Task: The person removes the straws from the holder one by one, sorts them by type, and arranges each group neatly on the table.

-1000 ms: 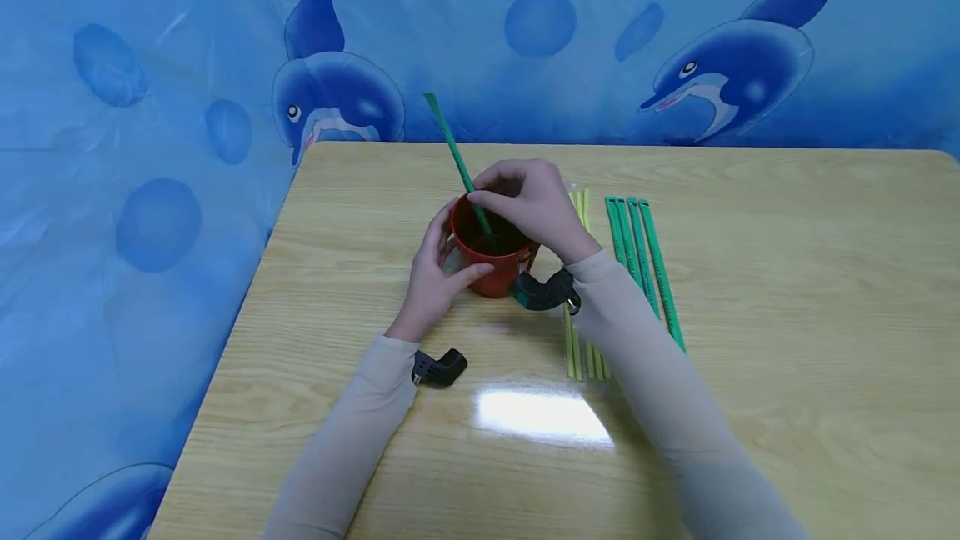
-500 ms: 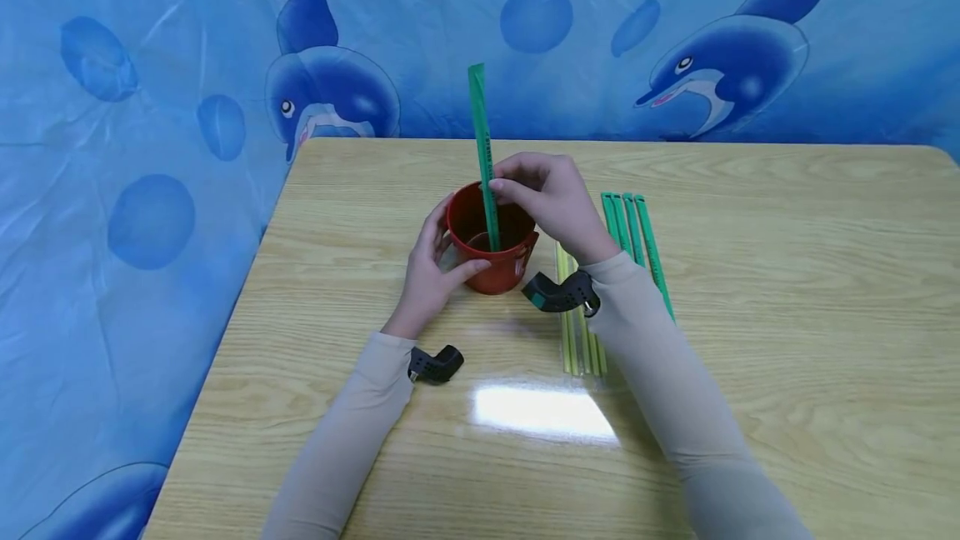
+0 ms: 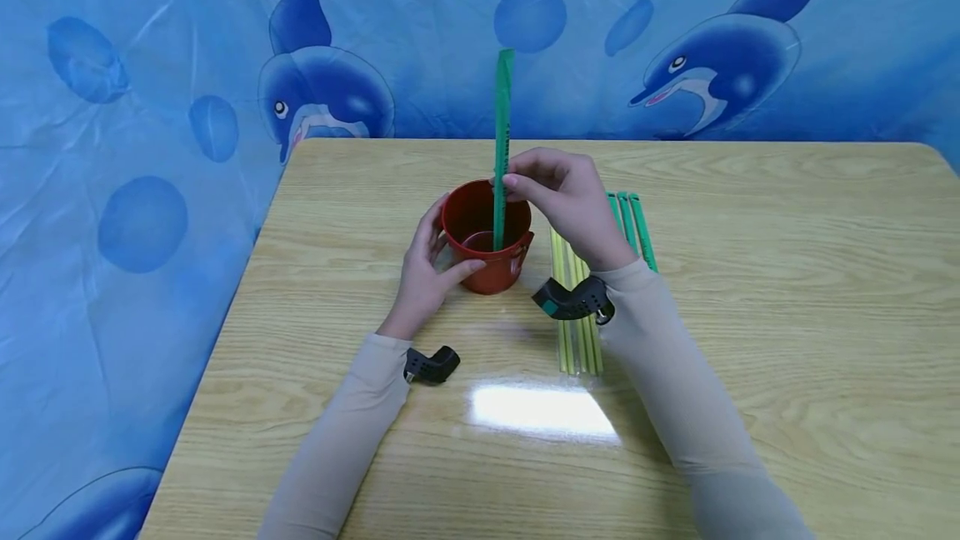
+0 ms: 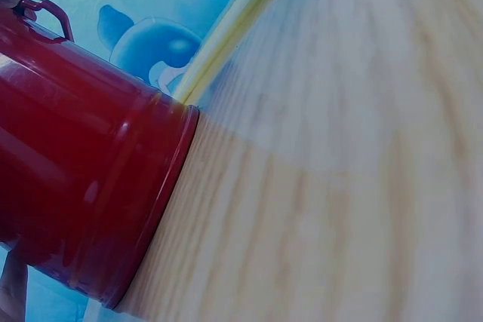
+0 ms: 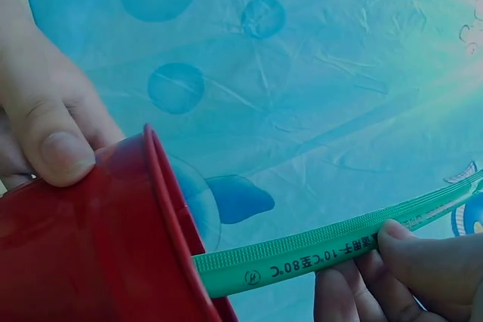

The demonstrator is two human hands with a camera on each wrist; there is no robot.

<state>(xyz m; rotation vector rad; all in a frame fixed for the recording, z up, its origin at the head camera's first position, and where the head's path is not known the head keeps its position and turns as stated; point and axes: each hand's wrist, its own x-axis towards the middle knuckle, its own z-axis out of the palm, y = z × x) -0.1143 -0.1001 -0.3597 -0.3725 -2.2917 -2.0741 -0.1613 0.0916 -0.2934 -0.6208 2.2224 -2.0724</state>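
Observation:
A small red metal bucket (image 3: 491, 275) stands on the table, its mouth tipped slightly toward me. My left hand (image 3: 422, 283) grips its left side, thumb at the front and fingers behind. In the left wrist view the bucket (image 4: 83, 164) shows its base edge at the tabletop. One straw in a green printed wrapper (image 3: 502, 127) stands nearly upright, its lower end inside the bucket. Thumb and fingers of my right hand (image 3: 573, 202) pinch that straw just above the rim. Close up in the right wrist view, printing shows along the wrapped straw (image 5: 283, 262).
Right of the bucket lie several yellow straws (image 3: 564, 347) in clear wrapping. Beyond them are several green wrapped straws (image 3: 642, 233), partly hidden by my right arm. A blue dolphin-print sheet (image 3: 450, 40) hangs behind the wooden table (image 3: 787, 315).
The green straw has swung from leaning left to nearly upright. My right hand has moved a little right with it, while the left hand keeps its hold on the bucket.

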